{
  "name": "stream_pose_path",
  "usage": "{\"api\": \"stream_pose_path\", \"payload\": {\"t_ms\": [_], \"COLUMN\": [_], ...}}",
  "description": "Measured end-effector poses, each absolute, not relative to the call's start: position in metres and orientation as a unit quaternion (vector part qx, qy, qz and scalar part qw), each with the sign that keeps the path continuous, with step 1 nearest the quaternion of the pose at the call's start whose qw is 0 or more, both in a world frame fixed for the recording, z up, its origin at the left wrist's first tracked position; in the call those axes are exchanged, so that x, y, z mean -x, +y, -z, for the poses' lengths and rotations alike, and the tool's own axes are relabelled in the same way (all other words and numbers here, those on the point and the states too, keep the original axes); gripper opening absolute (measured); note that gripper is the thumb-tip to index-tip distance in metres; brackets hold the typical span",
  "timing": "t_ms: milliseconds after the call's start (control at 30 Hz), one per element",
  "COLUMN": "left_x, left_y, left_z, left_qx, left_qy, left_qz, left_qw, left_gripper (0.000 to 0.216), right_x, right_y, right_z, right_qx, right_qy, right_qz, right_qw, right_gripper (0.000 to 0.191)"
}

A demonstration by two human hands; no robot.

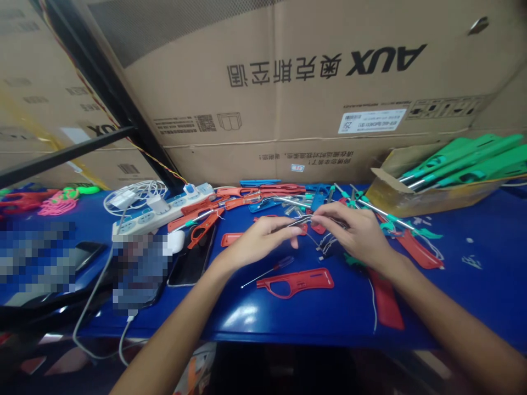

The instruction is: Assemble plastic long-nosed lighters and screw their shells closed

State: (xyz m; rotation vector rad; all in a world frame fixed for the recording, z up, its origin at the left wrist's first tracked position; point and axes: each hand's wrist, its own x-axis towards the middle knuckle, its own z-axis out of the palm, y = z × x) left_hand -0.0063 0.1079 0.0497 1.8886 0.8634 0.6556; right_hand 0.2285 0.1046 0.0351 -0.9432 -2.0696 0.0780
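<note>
Both hands are raised over the blue table, close together. My left hand (267,236) is closed, thumb against fingers, on one end of some thin wires (304,219). My right hand (358,230) is closed in a pinch on the same wires, its palm facing down. More white wires with small black parts (327,247) hang below the right fingers. In front of the hands lies a red lighter shell half (315,280), and beside it a small screwdriver (284,263) with a clear handle. Another red shell piece (387,302) lies under my right forearm.
Behind the hands is a pile of red and blue lighter shells (284,189) and metal tubes. A cardboard box (391,195) at right holds green lighters (469,159). At left are a power strip (144,219), phones (193,255) and cables. A large carton (296,109) stands behind.
</note>
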Motion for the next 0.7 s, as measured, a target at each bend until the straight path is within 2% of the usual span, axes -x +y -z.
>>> {"api": "stream_pose_path", "payload": {"t_ms": [167,300,433,500,700], "left_x": [0.009,0.008,0.007,0.007,0.006], "left_y": [0.109,0.110,0.110,0.110,0.111], "left_z": [-0.049,-0.044,-0.040,-0.039,-0.039], "left_qx": [-0.762,-0.735,-0.703,-0.703,-0.695], "left_qy": [0.352,0.352,0.357,0.358,0.378], "left_qz": [-0.271,-0.278,-0.286,-0.285,-0.277], "left_qw": [0.471,0.508,0.545,0.545,0.546], "left_gripper": [0.043,0.031,0.051,0.050,0.037], "right_x": [-0.234,-0.237,-0.238,-0.238,-0.240], "right_y": [0.106,0.109,0.109,0.108,0.109], "right_z": [-0.039,-0.041,-0.043,-0.043,-0.047], "right_qx": [0.357,0.351,0.371,0.371,0.370], "right_qy": [-0.843,-0.853,-0.825,-0.815,-0.837], "right_qz": [-0.064,-0.099,-0.223,-0.266,-0.225], "right_qw": [0.397,0.373,0.363,0.357,0.336], "right_gripper": [0.011,0.014,0.018,0.024,0.022]}}
